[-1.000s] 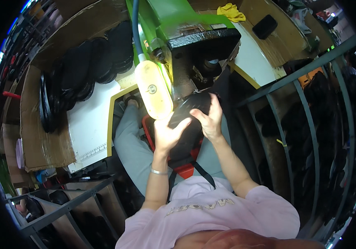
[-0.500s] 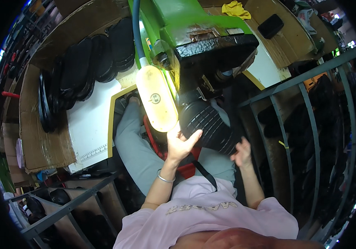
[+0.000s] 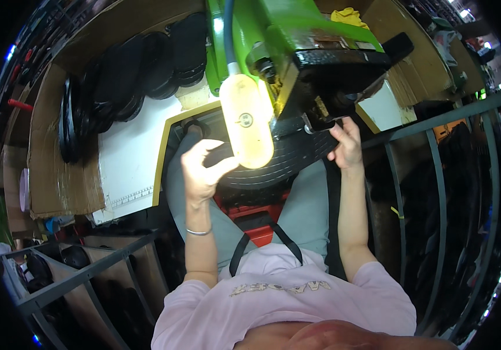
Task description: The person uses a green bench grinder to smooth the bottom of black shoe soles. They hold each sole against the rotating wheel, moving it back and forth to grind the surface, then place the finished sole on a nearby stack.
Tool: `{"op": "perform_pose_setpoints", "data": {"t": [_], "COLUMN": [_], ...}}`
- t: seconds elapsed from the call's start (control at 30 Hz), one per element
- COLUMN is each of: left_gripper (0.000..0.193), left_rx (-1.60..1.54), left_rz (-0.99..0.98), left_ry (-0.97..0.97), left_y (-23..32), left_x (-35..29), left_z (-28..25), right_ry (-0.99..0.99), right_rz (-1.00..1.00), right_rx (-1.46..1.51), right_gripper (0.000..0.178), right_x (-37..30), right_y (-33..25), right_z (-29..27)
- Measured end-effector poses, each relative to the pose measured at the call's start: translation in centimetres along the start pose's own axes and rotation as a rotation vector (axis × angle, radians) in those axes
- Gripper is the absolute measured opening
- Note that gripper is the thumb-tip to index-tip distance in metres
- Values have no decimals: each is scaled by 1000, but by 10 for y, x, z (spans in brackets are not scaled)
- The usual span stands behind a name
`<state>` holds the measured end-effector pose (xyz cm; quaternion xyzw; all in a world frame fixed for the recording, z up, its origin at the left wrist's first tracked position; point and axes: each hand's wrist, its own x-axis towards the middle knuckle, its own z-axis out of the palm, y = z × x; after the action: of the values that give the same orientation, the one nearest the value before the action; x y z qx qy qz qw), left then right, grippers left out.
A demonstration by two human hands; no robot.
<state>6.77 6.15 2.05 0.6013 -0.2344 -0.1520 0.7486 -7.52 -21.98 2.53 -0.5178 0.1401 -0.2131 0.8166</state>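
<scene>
Shoe sole (image 3: 288, 156) swung crosswise since a sec ago; R hand (image 3: 347, 144) now grips its R end, L hand (image 3: 199, 172) pinches the L. It's btwn table (image 3: 131, 154) cutout edges, under 1 green machine (image 3: 298, 23), partly behind 1 lamp (image 3: 249, 122). Bare tabletop nr front-L corner; stacked soles (image 3: 157, 64) at back-L edge, can't count.
</scene>
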Motion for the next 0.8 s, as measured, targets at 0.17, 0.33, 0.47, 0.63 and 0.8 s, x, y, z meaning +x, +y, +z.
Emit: {"op": "perform_pose_setpoints", "data": {"t": [0.17,0.33,0.47,0.63,0.8], "left_gripper": [33,29,32,30,26], "left_rx": [-291,-278,-124,-45,-131], "left_rz": [-105,-65,72,113,123], "left_ry": [142,185,259,349,362], "left_y": [0,-4,-15,-13,-24], "left_x": [-18,-47,-38,-13,-17], "left_z": [-56,-13,82,138,121], "right_ry": [-48,-11,241,345,314], "right_rz": [-74,-200,-267,-289,-217], "right_rx": [4,-68,-42,-158,-183], "right_gripper": [26,25,31,30,26], "right_x": [-24,-27,-36,-40,-19], "right_y": [32,23,-8,-38,-51], "right_z": [42,7,-50,-84,-64]}}
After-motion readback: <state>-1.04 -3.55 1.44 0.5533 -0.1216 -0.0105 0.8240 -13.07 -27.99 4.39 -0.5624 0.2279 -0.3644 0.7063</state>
